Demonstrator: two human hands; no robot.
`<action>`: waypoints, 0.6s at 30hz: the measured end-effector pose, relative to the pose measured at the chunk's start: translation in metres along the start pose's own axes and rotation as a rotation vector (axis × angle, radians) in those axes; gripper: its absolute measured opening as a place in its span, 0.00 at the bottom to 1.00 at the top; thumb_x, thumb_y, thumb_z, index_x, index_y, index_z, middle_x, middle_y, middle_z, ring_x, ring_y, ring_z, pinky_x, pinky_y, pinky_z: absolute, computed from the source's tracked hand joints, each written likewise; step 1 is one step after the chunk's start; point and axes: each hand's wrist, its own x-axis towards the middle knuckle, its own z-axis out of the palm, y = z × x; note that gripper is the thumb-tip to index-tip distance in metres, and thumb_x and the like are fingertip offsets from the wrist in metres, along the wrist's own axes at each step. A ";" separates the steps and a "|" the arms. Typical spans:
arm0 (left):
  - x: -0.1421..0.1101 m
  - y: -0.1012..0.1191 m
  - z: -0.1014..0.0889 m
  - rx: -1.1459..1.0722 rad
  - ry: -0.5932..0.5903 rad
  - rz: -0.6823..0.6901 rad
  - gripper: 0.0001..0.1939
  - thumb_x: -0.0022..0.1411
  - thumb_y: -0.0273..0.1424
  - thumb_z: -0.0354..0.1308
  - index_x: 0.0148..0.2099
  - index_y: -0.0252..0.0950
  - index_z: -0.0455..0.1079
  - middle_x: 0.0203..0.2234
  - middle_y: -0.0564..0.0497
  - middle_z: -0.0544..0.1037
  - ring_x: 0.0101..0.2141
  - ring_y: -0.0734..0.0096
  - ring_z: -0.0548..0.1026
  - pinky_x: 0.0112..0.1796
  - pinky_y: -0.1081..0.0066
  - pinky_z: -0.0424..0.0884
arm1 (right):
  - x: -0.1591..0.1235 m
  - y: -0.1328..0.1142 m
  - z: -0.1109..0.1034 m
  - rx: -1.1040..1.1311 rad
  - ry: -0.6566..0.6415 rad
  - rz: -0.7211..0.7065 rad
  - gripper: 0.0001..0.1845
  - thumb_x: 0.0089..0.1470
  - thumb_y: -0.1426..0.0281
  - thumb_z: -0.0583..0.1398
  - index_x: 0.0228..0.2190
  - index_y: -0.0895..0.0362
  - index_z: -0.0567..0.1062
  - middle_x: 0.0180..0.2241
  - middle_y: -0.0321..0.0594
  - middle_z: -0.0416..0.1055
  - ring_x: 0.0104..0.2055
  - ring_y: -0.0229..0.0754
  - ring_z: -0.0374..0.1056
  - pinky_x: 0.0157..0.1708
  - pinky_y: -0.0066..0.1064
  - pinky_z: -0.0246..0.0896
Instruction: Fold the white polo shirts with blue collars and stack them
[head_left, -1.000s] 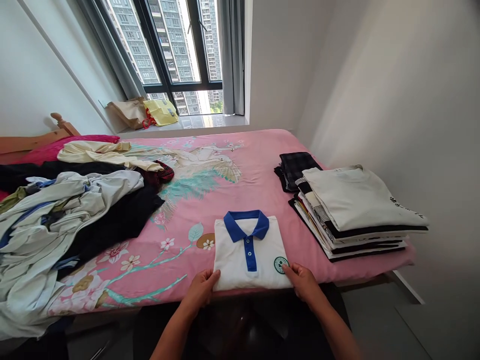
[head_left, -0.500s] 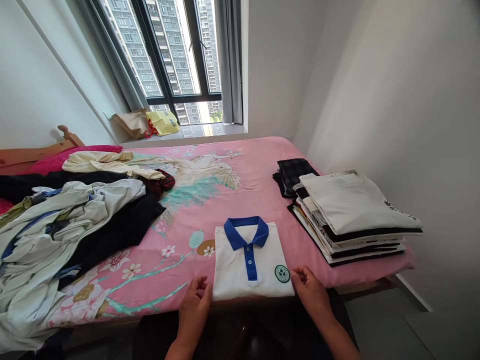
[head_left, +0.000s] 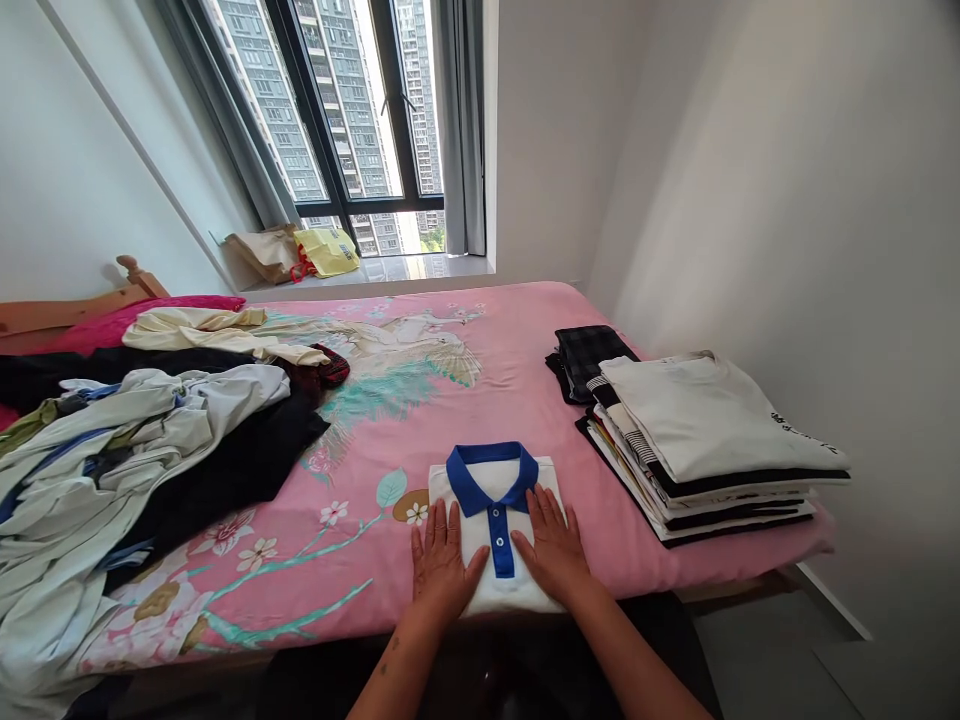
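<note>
A folded white polo shirt (head_left: 495,485) with a blue collar lies at the near edge of the pink bedspread (head_left: 480,390). My left hand (head_left: 439,564) lies flat on its left half, fingers spread. On the right half rests my right hand (head_left: 552,546), also flat and open. Both palms press on the shirt and cover its lower part, either side of the blue button strip.
A stack of folded clothes (head_left: 705,440) sits at the bed's right edge by the wall, with dark folded items (head_left: 589,355) behind it. A heap of unfolded clothes (head_left: 142,440) fills the left side. Paper bags (head_left: 300,250) rest on the window sill.
Both hands left the shirt's lower corners and moved inward and forward onto its top, now lying flat on it. The view shifted slightly.
</note>
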 end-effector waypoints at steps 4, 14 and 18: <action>-0.004 -0.008 0.001 -0.017 0.047 0.001 0.38 0.59 0.46 0.49 0.66 0.32 0.49 0.65 0.38 0.47 0.64 0.55 0.45 0.60 0.48 0.39 | -0.003 0.001 0.000 0.016 0.073 0.012 0.34 0.58 0.57 0.49 0.61 0.58 0.53 0.64 0.48 0.45 0.66 0.52 0.39 0.60 0.57 0.30; 0.039 0.042 -0.035 -0.223 0.237 0.246 0.16 0.65 0.31 0.44 0.48 0.39 0.71 0.52 0.45 0.71 0.59 0.58 0.59 0.60 0.50 0.45 | 0.023 -0.018 -0.018 0.363 0.480 -0.188 0.19 0.56 0.77 0.44 0.41 0.57 0.71 0.41 0.46 0.70 0.48 0.45 0.63 0.53 0.43 0.56; 0.062 0.065 -0.031 -0.220 0.211 0.191 0.13 0.61 0.37 0.51 0.38 0.38 0.74 0.45 0.43 0.73 0.56 0.51 0.61 0.59 0.45 0.42 | 0.044 -0.010 -0.024 0.360 0.513 -0.231 0.20 0.53 0.79 0.46 0.42 0.57 0.71 0.44 0.45 0.68 0.50 0.45 0.60 0.54 0.43 0.54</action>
